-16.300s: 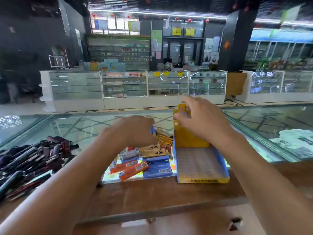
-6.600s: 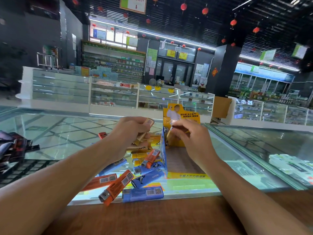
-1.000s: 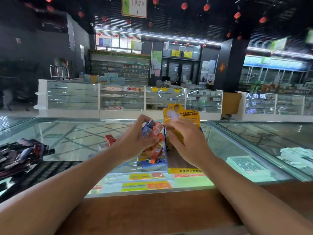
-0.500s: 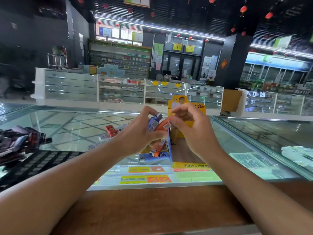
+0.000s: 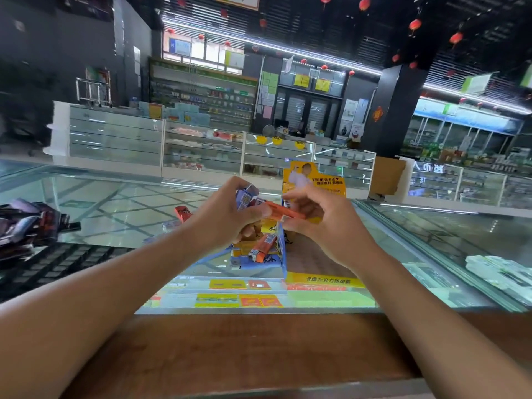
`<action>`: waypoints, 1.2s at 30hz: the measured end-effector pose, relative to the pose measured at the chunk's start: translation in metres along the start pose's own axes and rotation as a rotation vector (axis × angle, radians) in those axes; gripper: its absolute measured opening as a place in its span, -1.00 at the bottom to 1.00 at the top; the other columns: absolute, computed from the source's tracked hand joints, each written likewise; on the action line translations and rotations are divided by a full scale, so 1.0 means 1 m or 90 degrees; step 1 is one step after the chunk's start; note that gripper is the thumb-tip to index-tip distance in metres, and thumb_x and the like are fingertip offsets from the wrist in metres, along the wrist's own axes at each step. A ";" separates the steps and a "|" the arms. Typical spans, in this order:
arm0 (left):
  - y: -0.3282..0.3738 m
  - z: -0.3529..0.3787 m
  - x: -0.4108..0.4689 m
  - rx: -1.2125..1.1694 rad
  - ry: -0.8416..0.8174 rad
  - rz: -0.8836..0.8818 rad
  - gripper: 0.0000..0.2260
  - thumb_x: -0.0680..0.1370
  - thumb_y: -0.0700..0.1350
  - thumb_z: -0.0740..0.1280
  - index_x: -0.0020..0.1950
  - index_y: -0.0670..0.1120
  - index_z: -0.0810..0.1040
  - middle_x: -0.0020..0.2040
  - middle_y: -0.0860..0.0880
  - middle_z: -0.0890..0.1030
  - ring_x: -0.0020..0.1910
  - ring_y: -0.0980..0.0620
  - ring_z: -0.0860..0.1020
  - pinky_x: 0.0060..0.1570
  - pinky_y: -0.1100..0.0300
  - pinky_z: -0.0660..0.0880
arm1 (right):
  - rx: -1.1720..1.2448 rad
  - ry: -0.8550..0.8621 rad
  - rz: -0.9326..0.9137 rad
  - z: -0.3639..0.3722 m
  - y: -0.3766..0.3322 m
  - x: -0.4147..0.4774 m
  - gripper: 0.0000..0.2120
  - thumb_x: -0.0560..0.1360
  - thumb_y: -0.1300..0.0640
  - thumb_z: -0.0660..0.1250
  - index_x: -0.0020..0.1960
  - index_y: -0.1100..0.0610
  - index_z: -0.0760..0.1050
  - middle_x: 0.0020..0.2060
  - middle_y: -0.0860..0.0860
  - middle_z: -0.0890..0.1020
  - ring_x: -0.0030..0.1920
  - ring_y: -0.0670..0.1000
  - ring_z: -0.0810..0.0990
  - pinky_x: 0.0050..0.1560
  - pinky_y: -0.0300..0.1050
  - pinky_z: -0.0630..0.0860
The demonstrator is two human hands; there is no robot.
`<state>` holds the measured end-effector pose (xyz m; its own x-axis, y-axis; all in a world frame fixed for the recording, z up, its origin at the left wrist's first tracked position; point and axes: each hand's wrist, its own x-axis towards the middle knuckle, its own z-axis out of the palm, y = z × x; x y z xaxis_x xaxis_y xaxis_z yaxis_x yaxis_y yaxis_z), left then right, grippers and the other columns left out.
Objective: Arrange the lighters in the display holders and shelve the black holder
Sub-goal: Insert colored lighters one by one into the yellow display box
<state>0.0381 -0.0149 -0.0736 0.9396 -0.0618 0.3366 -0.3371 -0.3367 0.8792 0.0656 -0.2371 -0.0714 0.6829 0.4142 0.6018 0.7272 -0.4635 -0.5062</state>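
My left hand (image 5: 227, 217) grips a bunch of lighters, with a blue one (image 5: 244, 195) sticking up above the fingers. My right hand (image 5: 322, 223) pinches one orange lighter (image 5: 283, 211) that reaches across to the left hand. Both hands hover over the yellow and blue display holder (image 5: 319, 280), whose yellow backboard (image 5: 313, 180) stands behind them. More loose lighters (image 5: 260, 250), orange, blue and yellow, lie on the glass just left of the holder. The black holder (image 5: 66, 260) lies flat at the left.
A heap of dark lighters (image 5: 28, 226) sits at the far left on the glass counter (image 5: 121, 214). A brown wooden ledge (image 5: 259, 347) runs along the near edge. One red lighter (image 5: 182, 212) lies apart further back. White packets (image 5: 501, 272) show under the glass at the right.
The orange lighter that stuck up between both hands now lies level in my right hand's pinch. The view has tilted up a little.
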 end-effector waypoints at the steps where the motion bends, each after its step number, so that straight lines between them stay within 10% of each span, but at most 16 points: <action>1: 0.000 0.002 -0.001 0.001 -0.009 -0.007 -0.74 0.60 -0.05 0.45 0.21 -0.03 0.45 -0.35 -0.04 0.53 -0.54 0.16 0.44 -0.49 0.28 0.38 | -0.113 -0.013 -0.055 -0.001 0.002 0.000 -0.63 0.51 0.08 0.57 0.29 0.01 0.61 -0.01 -0.07 0.67 -0.02 -0.10 0.65 0.07 -0.15 0.61; 6: -0.001 0.005 -0.002 -0.059 0.004 -0.024 -0.73 0.57 -0.05 0.48 0.18 -0.06 0.50 -0.35 -0.07 0.54 -0.45 0.06 0.48 -0.42 0.16 0.45 | -0.496 0.100 -0.318 0.001 0.007 0.001 -0.71 0.63 0.13 0.38 0.34 0.14 0.57 0.06 0.02 0.71 -0.15 0.05 0.69 -0.19 -0.01 0.64; 9: -0.001 0.003 -0.003 -0.115 0.043 -0.048 -0.77 0.57 -0.08 0.50 0.12 -0.12 0.53 -0.36 -0.06 0.56 -0.45 0.06 0.49 -0.46 0.22 0.45 | -0.394 0.204 -0.183 -0.001 0.005 0.000 -0.69 0.65 0.22 0.26 0.37 0.10 0.53 0.03 -0.05 0.67 -0.23 -0.11 0.51 -0.24 -0.26 0.42; 12: -0.002 0.003 -0.001 -0.175 0.049 -0.065 -0.84 0.63 -0.13 0.42 0.04 -0.22 0.55 -0.35 -0.12 0.55 -0.45 0.01 0.46 -0.47 0.23 0.44 | -0.243 0.221 0.019 -0.004 0.011 0.000 -0.91 0.67 0.04 0.28 0.16 -0.01 0.47 -0.24 -0.13 0.56 -0.32 -0.11 0.48 -0.32 -0.14 0.36; 16: 0.003 0.004 0.004 -0.223 0.019 -0.119 -0.92 0.67 -0.25 0.33 0.01 -0.26 0.54 -0.25 -0.21 0.58 -0.38 -0.05 0.49 -0.37 0.16 0.48 | -0.139 0.185 0.090 -0.004 0.016 0.000 -0.72 0.73 -0.11 0.19 -0.07 0.00 0.48 -0.40 -0.09 0.43 -0.42 -0.09 0.38 -0.35 -0.10 0.31; 21: 0.016 0.003 0.020 -0.169 -0.051 -0.160 -0.87 0.69 -0.26 0.30 -0.05 -0.25 0.48 -0.27 -0.25 0.54 -0.48 -0.07 0.49 -0.44 0.17 0.40 | 0.011 0.157 0.162 -0.003 0.020 0.006 -0.72 0.75 -0.02 0.16 0.14 0.03 0.62 -0.13 -0.01 0.61 -0.17 -0.09 0.56 -0.10 -0.19 0.44; 36: -0.008 0.015 0.013 -0.155 0.070 -0.111 -0.75 0.58 0.06 0.48 -0.05 -0.14 0.67 -0.05 -0.25 0.73 -0.13 -0.22 0.69 0.20 -0.24 0.58 | -0.232 0.195 0.110 0.011 0.034 0.010 -0.67 0.61 0.13 0.45 0.23 -0.12 0.38 0.02 -0.09 0.71 0.01 0.03 0.70 0.01 0.12 0.63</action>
<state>0.0540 -0.0269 -0.0810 0.9768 0.0837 0.1971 -0.1889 -0.0969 0.9772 0.0978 -0.2403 -0.0891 0.6998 0.0838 0.7094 0.4965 -0.7711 -0.3987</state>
